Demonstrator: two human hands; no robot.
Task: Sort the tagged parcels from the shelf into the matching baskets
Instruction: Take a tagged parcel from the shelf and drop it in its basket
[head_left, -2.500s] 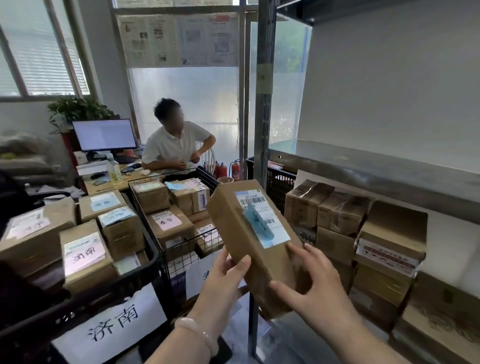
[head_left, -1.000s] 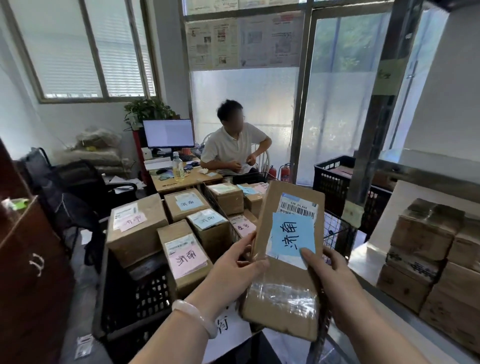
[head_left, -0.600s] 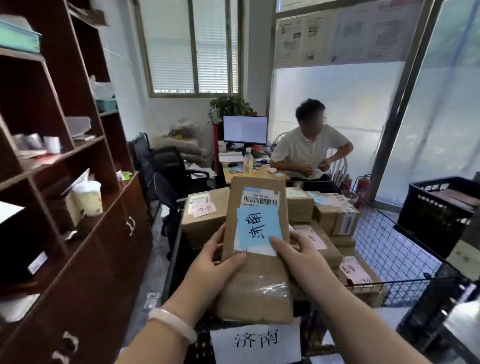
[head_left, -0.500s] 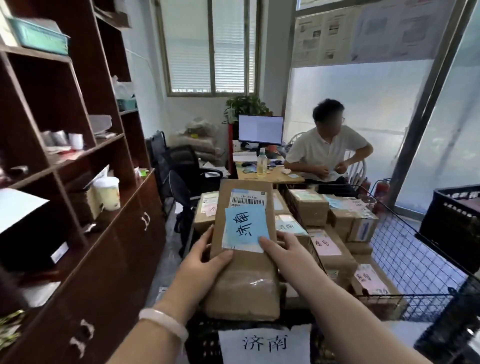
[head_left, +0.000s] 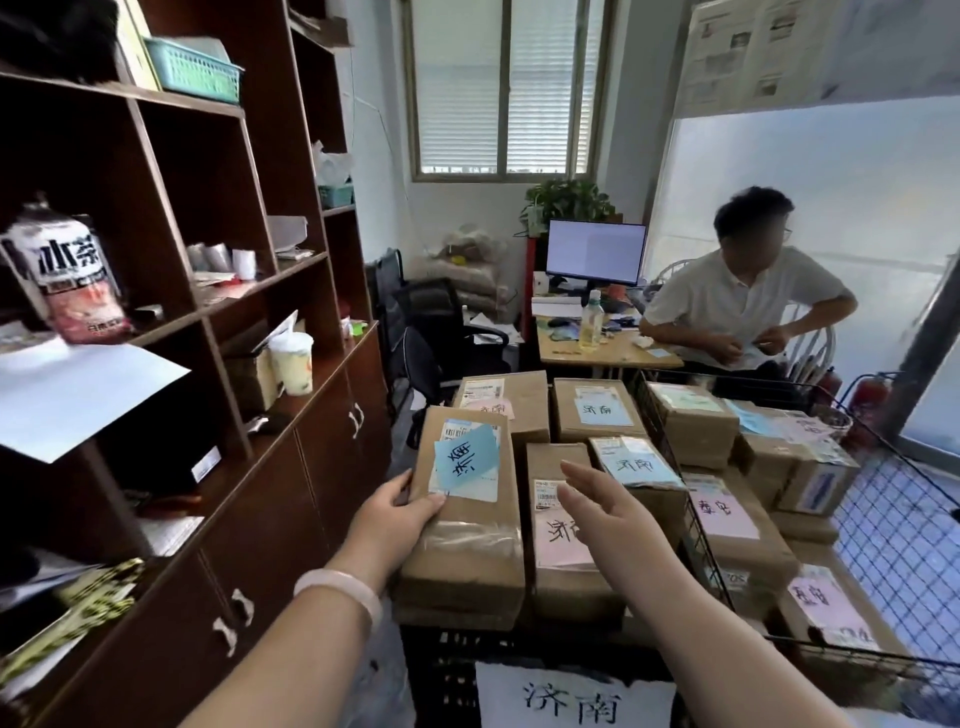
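Note:
A brown cardboard parcel with a blue tag (head_left: 467, 499) lies at the left front of the pile in the black crate (head_left: 447, 670), which bears a white paper sign (head_left: 571, 699). My left hand (head_left: 400, 514) grips the parcel's left edge, thumb on top. My right hand (head_left: 597, 499) hovers with straight fingers over the neighbouring parcel with a pink tag (head_left: 563, 540), holding nothing. Several other tagged parcels fill the crate behind.
A wire basket (head_left: 883, 519) at the right holds more tagged parcels. A dark wooden shelf unit (head_left: 218, 291) stands close on the left. A person (head_left: 743, 306) sits at a desk (head_left: 602, 353) with a monitor behind the baskets.
The blue-tagged parcel went from held upright in both hands to lying on the crate's pile. My right hand has let go of it and lifted off to the right.

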